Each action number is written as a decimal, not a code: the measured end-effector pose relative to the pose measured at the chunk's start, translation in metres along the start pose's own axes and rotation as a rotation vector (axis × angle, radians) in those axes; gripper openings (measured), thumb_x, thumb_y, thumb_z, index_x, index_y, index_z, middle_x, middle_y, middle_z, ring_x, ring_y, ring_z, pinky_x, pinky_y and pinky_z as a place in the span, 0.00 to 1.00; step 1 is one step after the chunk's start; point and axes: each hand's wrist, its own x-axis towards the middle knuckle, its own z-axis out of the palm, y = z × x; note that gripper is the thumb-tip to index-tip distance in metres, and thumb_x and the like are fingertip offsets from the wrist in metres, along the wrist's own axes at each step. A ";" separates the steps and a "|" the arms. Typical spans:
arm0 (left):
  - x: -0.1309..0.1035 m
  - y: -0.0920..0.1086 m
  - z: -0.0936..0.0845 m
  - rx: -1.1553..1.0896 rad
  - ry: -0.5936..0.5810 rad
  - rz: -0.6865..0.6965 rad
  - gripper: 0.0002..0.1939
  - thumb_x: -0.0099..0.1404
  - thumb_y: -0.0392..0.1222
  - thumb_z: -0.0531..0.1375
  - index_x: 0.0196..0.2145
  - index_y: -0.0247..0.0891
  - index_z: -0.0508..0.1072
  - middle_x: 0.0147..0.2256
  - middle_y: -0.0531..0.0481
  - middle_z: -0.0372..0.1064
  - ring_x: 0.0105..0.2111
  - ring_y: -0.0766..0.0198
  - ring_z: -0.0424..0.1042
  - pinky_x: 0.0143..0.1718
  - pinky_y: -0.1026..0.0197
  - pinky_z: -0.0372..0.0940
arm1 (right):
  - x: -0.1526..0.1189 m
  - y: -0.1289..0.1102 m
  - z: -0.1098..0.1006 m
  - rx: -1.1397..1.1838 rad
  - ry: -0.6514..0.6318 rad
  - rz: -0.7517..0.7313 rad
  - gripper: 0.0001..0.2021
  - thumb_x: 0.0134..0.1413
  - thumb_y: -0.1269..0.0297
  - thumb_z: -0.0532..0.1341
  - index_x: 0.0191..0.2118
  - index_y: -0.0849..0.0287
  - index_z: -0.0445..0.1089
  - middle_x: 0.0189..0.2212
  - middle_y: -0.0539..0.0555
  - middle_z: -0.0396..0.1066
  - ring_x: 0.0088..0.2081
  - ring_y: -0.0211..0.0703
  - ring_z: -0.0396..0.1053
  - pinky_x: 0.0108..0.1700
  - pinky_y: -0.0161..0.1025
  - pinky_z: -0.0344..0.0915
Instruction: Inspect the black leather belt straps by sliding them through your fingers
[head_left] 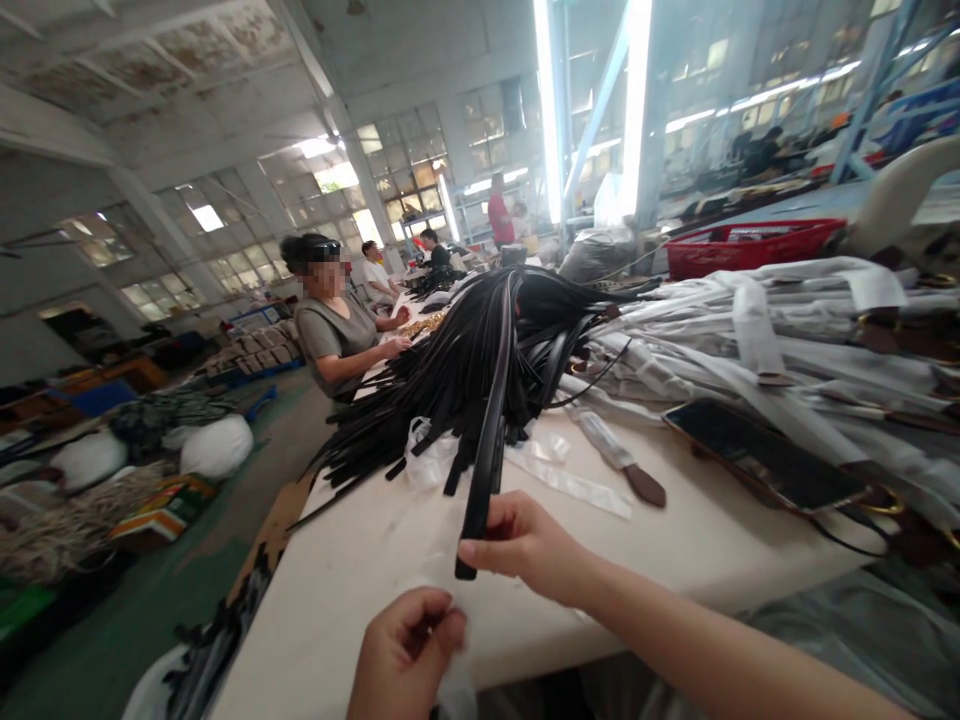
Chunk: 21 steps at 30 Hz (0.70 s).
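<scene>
Between the thumb and fingers of my right hand (517, 540) is the end of a black strap (491, 430), which runs back up onto a heap of black straps (457, 350) on the table. My left hand (412, 645) is closed in a pinch just below and left of that end. A faint piece of clear plastic film (457, 690) hangs from its fingertips, partly blurred. Crumpled clear plastic (429, 455) and a flat clear strip (577, 485) lie on the white tabletop (360, 590) beyond my hands.
At right, white-wrapped straps with brown ends (720, 350) are piled beside a phone (765, 455). Behind them stands a red basket (750, 245). A co-worker (334, 330) works at the table's left side. Dark strips (217, 640) stand in a container below the left edge.
</scene>
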 end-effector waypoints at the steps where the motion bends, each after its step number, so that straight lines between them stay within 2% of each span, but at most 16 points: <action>1: 0.000 0.000 0.001 -0.028 0.015 -0.007 0.25 0.44 0.61 0.72 0.22 0.33 0.75 0.20 0.54 0.64 0.23 0.68 0.60 0.25 0.68 0.54 | -0.003 0.003 -0.001 -0.015 -0.004 0.011 0.20 0.43 0.50 0.73 0.23 0.65 0.75 0.15 0.44 0.59 0.18 0.28 0.50 0.22 0.31 0.46; 3: 0.000 0.000 0.003 -0.068 0.035 -0.016 0.26 0.40 0.60 0.74 0.20 0.33 0.74 0.19 0.55 0.63 0.23 0.69 0.59 0.26 0.69 0.54 | -0.009 0.008 -0.002 -0.027 0.028 0.010 0.19 0.44 0.50 0.72 0.27 0.65 0.77 0.15 0.45 0.60 0.17 0.27 0.47 0.21 0.32 0.44; 7: 0.000 -0.001 0.004 -0.104 0.033 -0.045 0.26 0.39 0.60 0.74 0.19 0.33 0.73 0.18 0.54 0.63 0.23 0.69 0.60 0.25 0.69 0.55 | -0.016 0.014 -0.004 -0.008 0.154 -0.019 0.20 0.43 0.51 0.73 0.37 0.62 0.79 0.23 0.50 0.70 0.21 0.31 0.56 0.24 0.32 0.52; 10: 0.000 -0.005 0.003 -0.103 0.013 -0.053 0.26 0.40 0.61 0.74 0.20 0.33 0.73 0.19 0.53 0.65 0.23 0.68 0.61 0.25 0.69 0.55 | -0.018 0.012 -0.002 -0.009 0.158 -0.033 0.19 0.41 0.51 0.73 0.34 0.62 0.78 0.23 0.50 0.70 0.22 0.32 0.58 0.24 0.32 0.53; 13: 0.001 -0.007 0.003 -0.037 -0.017 -0.037 0.27 0.46 0.64 0.70 0.21 0.33 0.75 0.19 0.51 0.67 0.23 0.67 0.62 0.25 0.68 0.55 | -0.018 0.011 0.000 -0.018 0.157 -0.032 0.19 0.42 0.50 0.73 0.32 0.62 0.77 0.21 0.49 0.68 0.19 0.29 0.54 0.20 0.31 0.48; 16: -0.001 -0.003 0.004 0.018 -0.028 0.002 0.28 0.51 0.66 0.67 0.20 0.34 0.74 0.19 0.51 0.66 0.23 0.67 0.62 0.26 0.67 0.56 | -0.019 0.011 0.001 -0.038 0.191 -0.002 0.22 0.46 0.46 0.69 0.29 0.64 0.75 0.15 0.46 0.61 0.15 0.28 0.49 0.18 0.31 0.43; 19: -0.002 0.003 0.007 -0.010 0.031 0.011 0.26 0.48 0.64 0.69 0.22 0.35 0.76 0.21 0.51 0.69 0.24 0.65 0.65 0.27 0.67 0.59 | -0.020 0.012 0.000 -0.062 0.228 0.035 0.24 0.51 0.43 0.65 0.27 0.65 0.75 0.12 0.43 0.54 0.14 0.27 0.46 0.17 0.31 0.40; 21: -0.003 0.005 0.009 -0.068 0.070 -0.007 0.25 0.44 0.63 0.71 0.25 0.35 0.78 0.23 0.51 0.71 0.26 0.64 0.67 0.29 0.67 0.62 | -0.021 0.013 0.000 -0.079 0.236 0.029 0.24 0.50 0.43 0.66 0.28 0.65 0.75 0.13 0.44 0.55 0.15 0.27 0.46 0.18 0.31 0.41</action>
